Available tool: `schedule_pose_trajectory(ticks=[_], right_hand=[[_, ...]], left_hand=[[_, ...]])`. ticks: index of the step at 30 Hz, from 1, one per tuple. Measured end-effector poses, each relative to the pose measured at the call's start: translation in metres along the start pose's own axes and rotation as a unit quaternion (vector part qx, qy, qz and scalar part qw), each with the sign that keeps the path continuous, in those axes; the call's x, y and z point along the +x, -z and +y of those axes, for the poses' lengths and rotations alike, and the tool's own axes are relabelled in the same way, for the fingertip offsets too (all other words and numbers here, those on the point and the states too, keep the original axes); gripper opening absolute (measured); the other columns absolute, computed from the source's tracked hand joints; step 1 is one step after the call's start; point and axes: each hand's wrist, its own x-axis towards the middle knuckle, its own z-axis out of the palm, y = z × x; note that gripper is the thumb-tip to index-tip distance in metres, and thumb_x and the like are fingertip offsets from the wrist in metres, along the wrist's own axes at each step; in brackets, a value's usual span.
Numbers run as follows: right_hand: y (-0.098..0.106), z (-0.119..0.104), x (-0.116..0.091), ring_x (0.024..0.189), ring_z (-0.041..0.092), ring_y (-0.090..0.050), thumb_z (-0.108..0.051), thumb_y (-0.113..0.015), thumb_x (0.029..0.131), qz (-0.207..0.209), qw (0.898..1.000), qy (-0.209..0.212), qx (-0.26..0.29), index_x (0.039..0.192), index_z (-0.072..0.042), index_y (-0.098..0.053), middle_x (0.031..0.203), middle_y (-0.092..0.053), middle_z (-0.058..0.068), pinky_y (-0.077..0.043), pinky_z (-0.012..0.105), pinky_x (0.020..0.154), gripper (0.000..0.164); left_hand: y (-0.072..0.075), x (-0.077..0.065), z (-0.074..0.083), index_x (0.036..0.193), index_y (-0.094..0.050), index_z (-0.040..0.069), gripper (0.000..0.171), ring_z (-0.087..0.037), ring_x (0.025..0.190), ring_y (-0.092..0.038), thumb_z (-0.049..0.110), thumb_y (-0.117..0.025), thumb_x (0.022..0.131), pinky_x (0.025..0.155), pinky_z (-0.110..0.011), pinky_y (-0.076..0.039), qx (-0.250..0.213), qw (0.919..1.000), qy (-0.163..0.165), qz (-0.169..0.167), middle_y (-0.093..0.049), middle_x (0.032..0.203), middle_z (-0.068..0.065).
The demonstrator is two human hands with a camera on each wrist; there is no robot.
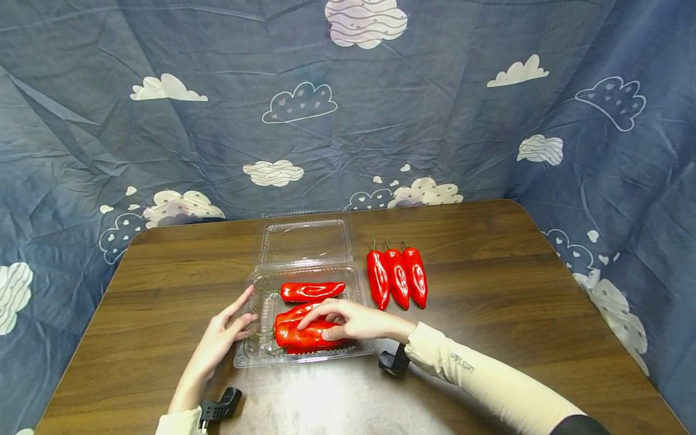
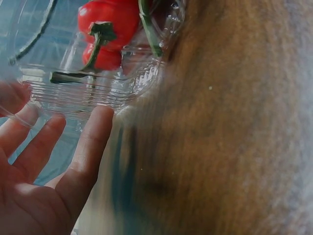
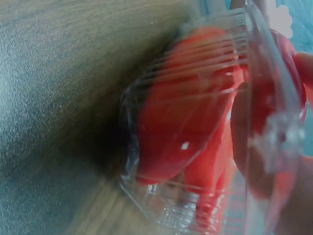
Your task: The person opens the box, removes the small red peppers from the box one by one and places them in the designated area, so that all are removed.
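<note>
A clear plastic clamshell container (image 1: pixel 361 284) lies with its lid (image 1: pixel 306 238) folded back behind it. One long red pepper (image 1: pixel 312 292) lies across its rear part; several more are at its front, one on top of another. My right hand (image 1: pixel 348 320) grips the top front pepper (image 1: pixel 304 336) between thumb and fingers, from above. Through the container's side wall, the right wrist view shows peppers (image 3: pixel 190 107) beneath that hand. My left hand (image 1: pixel 217 335) is at the container's left side, fingers extended, fingertips right at the ridged wall, close to the green stems (image 2: pixel 100 41).
Three red peppers (image 1: pixel 397 278) lie side by side on the wooden table (image 1: pixel 489 272), right of the container, stems pointing away. A dark blue cloth (image 1: pixel 424 121) with white clouds hangs behind the table and along its sides.
</note>
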Motion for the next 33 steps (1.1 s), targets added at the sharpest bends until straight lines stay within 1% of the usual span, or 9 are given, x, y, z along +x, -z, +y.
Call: schedule_pose_trajectory(ticks=[2,5,10,14,17,20,24,27,33], right_hand=[[0.002,0.003,-0.001,0.124,0.01,-0.045,0.0,-0.057,0.087,0.0,1.0,0.005,0.009,0.123,-0.01,-0.064,0.131,-0.057,0.0,-0.033,0.029,0.108,0.038],[0.004,0.005,-0.001,0.127,0.011,-0.044,0.003,-0.055,0.086,0.001,1.0,0.01,0.02,0.125,-0.008,-0.062,0.133,-0.056,0.002,-0.032,0.03,0.109,0.04],[0.008,0.007,-0.003,0.126,0.013,-0.045,0.003,-0.058,0.085,0.012,0.999,0.019,0.034,0.126,-0.006,-0.06,0.131,-0.058,0.003,-0.034,0.032,0.108,0.042],[0.011,0.006,-0.007,0.124,0.012,-0.045,0.001,-0.06,0.086,0.027,0.998,-0.004,0.052,0.128,-0.009,-0.06,0.129,-0.058,0.0,-0.038,0.032,0.104,0.043],[0.013,0.005,-0.01,0.119,0.012,-0.046,0.001,-0.061,0.086,0.041,0.997,-0.024,0.062,0.129,-0.012,-0.06,0.129,-0.057,-0.003,-0.042,0.03,0.097,0.045],[0.014,0.004,-0.013,0.101,0.014,-0.051,0.002,-0.061,0.085,0.057,0.995,-0.032,0.079,0.129,-0.012,-0.059,0.129,-0.057,-0.002,-0.045,0.027,0.084,0.046],[0.017,0.005,-0.016,0.08,0.016,-0.048,0.002,-0.062,0.084,0.078,0.992,-0.029,0.091,0.129,-0.01,-0.057,0.129,-0.056,0.002,-0.044,0.026,0.072,0.047],[0.019,0.006,-0.017,0.084,0.019,-0.05,0.001,-0.063,0.084,0.092,0.991,-0.026,0.089,0.131,-0.01,-0.055,0.129,-0.054,0.004,-0.045,0.03,0.076,0.049],[0.026,0.008,-0.021,0.108,0.025,-0.048,0.001,-0.064,0.086,0.123,0.988,-0.014,0.094,0.137,-0.008,-0.051,0.133,-0.05,0.005,-0.044,0.036,0.089,0.053]], left_hand=[[0.0,0.0,0.0,0.149,-0.028,0.0,0.052,-0.014,0.107,-0.058,0.006,-0.045,0.1,0.083,-0.028,-0.055,0.0,1.0,0.001,0.0,-0.021,0.154,-0.019],[0.0,0.001,0.0,0.149,-0.027,0.0,0.052,-0.015,0.108,-0.058,0.006,-0.045,0.101,0.084,-0.029,-0.055,-0.005,1.0,-0.003,-0.002,-0.02,0.154,-0.019],[0.0,0.001,-0.001,0.148,-0.026,-0.002,0.052,-0.015,0.107,-0.058,0.007,-0.045,0.101,0.085,-0.03,-0.054,-0.008,0.9999,-0.013,-0.006,-0.018,0.154,-0.022],[0.0,0.001,-0.001,0.148,-0.026,-0.004,0.052,-0.016,0.108,-0.059,0.007,-0.045,0.101,0.085,-0.032,-0.054,-0.01,0.9997,-0.02,-0.009,-0.017,0.154,-0.023],[0.0,0.001,-0.002,0.148,-0.026,-0.004,0.052,-0.015,0.107,-0.059,0.006,-0.045,0.101,0.084,-0.032,-0.054,-0.01,0.9997,-0.02,-0.008,-0.018,0.154,-0.022],[0.0,0.001,-0.002,0.148,-0.027,-0.003,0.052,-0.015,0.107,-0.059,0.005,-0.045,0.101,0.084,-0.032,-0.055,-0.009,0.9998,-0.014,-0.005,-0.019,0.154,-0.021],[0.0,0.002,-0.002,0.149,-0.027,-0.001,0.051,-0.015,0.107,-0.06,0.005,-0.044,0.101,0.084,-0.032,-0.055,-0.008,0.9999,-0.007,-0.001,-0.019,0.154,-0.02],[0.0,0.001,-0.001,0.149,-0.027,-0.002,0.051,-0.015,0.107,-0.059,0.005,-0.044,0.101,0.084,-0.032,-0.055,-0.009,0.9999,-0.006,-0.001,-0.019,0.154,-0.019],[-0.001,0.001,0.0,0.148,-0.027,-0.002,0.051,-0.016,0.107,-0.06,0.003,-0.044,0.1,0.085,-0.032,-0.054,-0.01,0.9999,-0.007,-0.002,-0.019,0.154,-0.02]])
